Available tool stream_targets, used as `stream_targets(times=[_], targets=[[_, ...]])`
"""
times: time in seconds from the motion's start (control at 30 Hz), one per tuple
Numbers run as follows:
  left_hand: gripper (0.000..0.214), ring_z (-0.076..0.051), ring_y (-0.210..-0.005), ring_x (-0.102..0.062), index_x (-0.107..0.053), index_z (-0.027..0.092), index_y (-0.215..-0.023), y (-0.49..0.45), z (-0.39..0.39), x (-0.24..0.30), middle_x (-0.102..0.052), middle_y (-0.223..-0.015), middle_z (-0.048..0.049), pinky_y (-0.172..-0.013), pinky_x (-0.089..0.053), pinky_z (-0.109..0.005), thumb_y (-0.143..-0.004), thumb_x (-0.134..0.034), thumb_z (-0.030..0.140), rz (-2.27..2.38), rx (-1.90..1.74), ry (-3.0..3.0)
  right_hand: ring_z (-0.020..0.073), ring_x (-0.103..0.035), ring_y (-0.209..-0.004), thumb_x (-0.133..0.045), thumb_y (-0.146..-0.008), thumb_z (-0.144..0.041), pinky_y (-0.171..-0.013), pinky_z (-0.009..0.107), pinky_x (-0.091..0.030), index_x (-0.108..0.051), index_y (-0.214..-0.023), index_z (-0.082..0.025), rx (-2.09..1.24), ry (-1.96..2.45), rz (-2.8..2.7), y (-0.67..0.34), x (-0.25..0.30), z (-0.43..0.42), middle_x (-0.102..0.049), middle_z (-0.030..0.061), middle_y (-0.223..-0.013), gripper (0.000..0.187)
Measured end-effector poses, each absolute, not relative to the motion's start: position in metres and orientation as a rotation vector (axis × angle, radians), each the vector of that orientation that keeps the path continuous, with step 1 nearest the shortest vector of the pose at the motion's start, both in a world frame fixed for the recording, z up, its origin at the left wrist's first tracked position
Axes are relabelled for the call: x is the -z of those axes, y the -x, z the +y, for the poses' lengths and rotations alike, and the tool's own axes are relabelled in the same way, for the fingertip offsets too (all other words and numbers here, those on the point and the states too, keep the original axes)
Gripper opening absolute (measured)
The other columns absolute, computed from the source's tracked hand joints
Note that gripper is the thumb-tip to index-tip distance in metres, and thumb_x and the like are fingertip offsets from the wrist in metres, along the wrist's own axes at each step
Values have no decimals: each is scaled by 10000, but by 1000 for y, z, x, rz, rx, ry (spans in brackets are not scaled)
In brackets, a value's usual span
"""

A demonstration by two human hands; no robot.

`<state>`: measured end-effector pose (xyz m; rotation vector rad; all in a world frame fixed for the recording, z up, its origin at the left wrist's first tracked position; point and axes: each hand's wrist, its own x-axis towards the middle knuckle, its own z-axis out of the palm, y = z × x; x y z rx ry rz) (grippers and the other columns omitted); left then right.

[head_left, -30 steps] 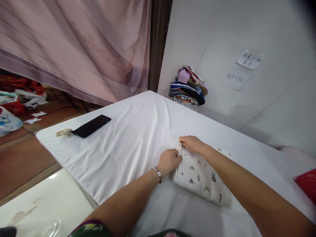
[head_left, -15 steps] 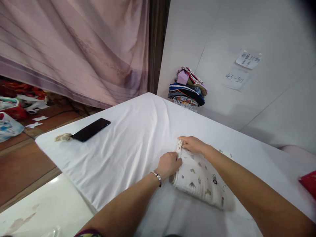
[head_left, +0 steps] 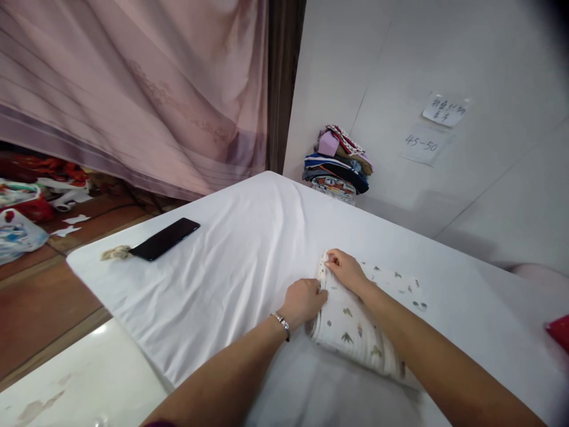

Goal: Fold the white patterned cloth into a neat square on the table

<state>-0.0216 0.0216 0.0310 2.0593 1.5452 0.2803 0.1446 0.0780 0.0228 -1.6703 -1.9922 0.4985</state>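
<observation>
A white cloth printed with small leaves and other motifs lies folded in layers on the white-covered table. My left hand grips its left edge, thumb on top and fingers around the side. Just beyond, my right hand pinches the far left corner of the same cloth between thumb and fingers. My right forearm crosses over the cloth and hides part of it. A flat part of the printed fabric shows past that forearm.
A black phone with a beige strap rests at the table's left. Folded clothes are stacked by the wall beyond the far edge. Something red sits at the right edge. A glossy white surface adjoins the table at lower left.
My right hand has shifted slightly along the cloth's far corner, with its fingers more bent. More printed fabric shows beyond my right forearm. The left hand keeps its hold.
</observation>
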Motion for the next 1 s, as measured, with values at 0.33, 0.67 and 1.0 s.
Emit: stream_targets(times=[0.33, 0.67, 1.0], targets=[[260, -182, -704, -581, -622, 195, -740, 21, 22, -28, -642, -747, -42, -604, -379, -256, -775, -423, 359, 1540, -294, -2071, 190, -520, -931, -520, -739, -265, -839, 316, -377, -618, -905, -204, -279, 1666, -2015, -167, -26, 95, -617, 47, -946, 203], [247, -172, -671, -575, -612, 196, -716, 21, 22, -29, -640, -734, -33, -568, -367, -248, -763, -433, 360, 1546, -286, -2066, 141, -566, -764, -498, -739, -261, -713, 260, -420, -586, -767, -217, -438, 1724, -1845, -158, -15, 107, -627, -7, -828, 103], [247, -175, -689, -574, -600, 199, -723, 21, 23, -27, -628, -728, -30, -584, -377, -252, -771, -424, 366, 1514, -258, -2094, 164, -595, -790, -530, -723, -248, -737, 277, -427, -632, -790, -220, -581, 1715, -1921, -158, -15, 118, -669, 6, -817, 126]])
